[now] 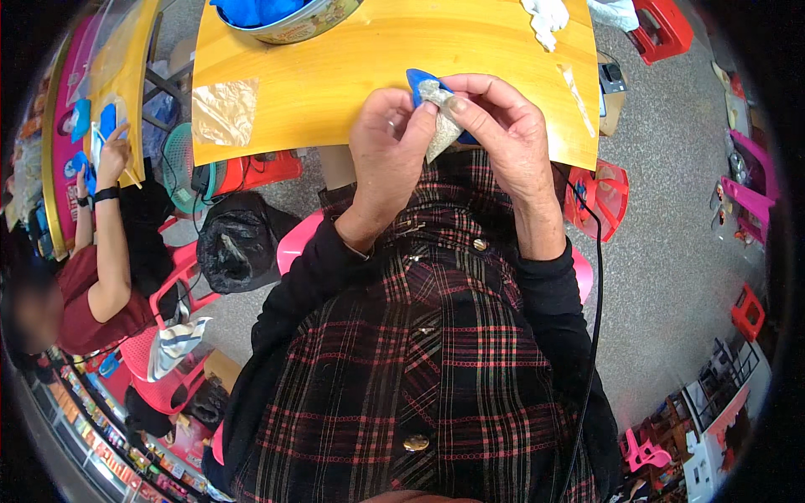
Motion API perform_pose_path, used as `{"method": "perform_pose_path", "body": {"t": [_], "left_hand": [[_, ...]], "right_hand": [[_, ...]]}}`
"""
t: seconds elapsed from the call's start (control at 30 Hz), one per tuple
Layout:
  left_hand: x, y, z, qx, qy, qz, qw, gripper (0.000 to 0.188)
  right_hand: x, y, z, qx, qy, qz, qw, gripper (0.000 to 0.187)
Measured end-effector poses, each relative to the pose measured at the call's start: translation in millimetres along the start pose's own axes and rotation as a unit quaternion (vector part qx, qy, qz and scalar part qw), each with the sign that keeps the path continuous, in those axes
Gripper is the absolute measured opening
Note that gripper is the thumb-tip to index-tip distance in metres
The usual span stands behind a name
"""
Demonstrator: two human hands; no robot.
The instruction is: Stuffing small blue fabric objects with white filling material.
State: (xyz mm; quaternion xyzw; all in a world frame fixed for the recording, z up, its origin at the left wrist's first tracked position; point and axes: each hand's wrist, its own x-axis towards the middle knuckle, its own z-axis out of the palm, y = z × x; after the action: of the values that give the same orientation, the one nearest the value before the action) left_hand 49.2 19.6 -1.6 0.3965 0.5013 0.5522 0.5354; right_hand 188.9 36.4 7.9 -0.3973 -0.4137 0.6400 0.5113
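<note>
Over the near edge of the yellow table [327,109], I hold a small blue and pale grey piece [446,134] that looks like cloth. Its blue part comes to a point at the top, and the speckled grey part hangs down in a narrow tip. My left hand [390,142] pinches it from the left between thumb and fingers. From the right, the thumb and forefinger of my right hand [507,134] close on its upper part, near the left thumb. My fingers hide some of the piece, so I cannot tell exactly what it is.
A round tin [306,23] with blue pieces stands at the table's far left. A clear plastic bag [225,111] lies at the left, white cloth [547,18] at the far right. A black cable [599,277] runs beside my right arm. Another person [105,260] works at the left.
</note>
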Motion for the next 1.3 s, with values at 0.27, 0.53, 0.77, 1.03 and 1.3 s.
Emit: {"method": "perform_pose_path", "body": {"t": [0.27, 0.53, 0.77, 1.03, 1.3], "left_hand": [[5.7, 4.0, -0.8, -0.133, 0.011, -0.041, 0.99, 0.009], [0.8, 10.6, -10.1, -0.092, -0.098, -0.075, 0.988, 0.012], [1.3, 14.7, -12.7, -0.186, -0.08, -0.134, 0.97, 0.009], [3.2, -4.3, -11.2, -0.119, 0.004, -0.049, 0.992, 0.013], [-7.2, 0.4, -5.3, -0.009, -0.029, 0.046, 0.998, 0.02]], "right_hand": [[-5.0, 1.6, 5.5, -0.079, -0.013, -0.06, 0.995, 0.03], [-4.0, 6.6, -1.9, -0.086, 0.034, -0.027, 0.995, 0.026], [-9.0, -8.4, -4.5, -0.048, -0.026, -0.011, 0.998, 0.027], [-12.2, -12.6, 9.5, -0.203, -0.054, -0.149, 0.966, 0.023], [0.6, -5.3, -7.3, -0.173, -0.042, -0.146, 0.973, 0.031]]}}
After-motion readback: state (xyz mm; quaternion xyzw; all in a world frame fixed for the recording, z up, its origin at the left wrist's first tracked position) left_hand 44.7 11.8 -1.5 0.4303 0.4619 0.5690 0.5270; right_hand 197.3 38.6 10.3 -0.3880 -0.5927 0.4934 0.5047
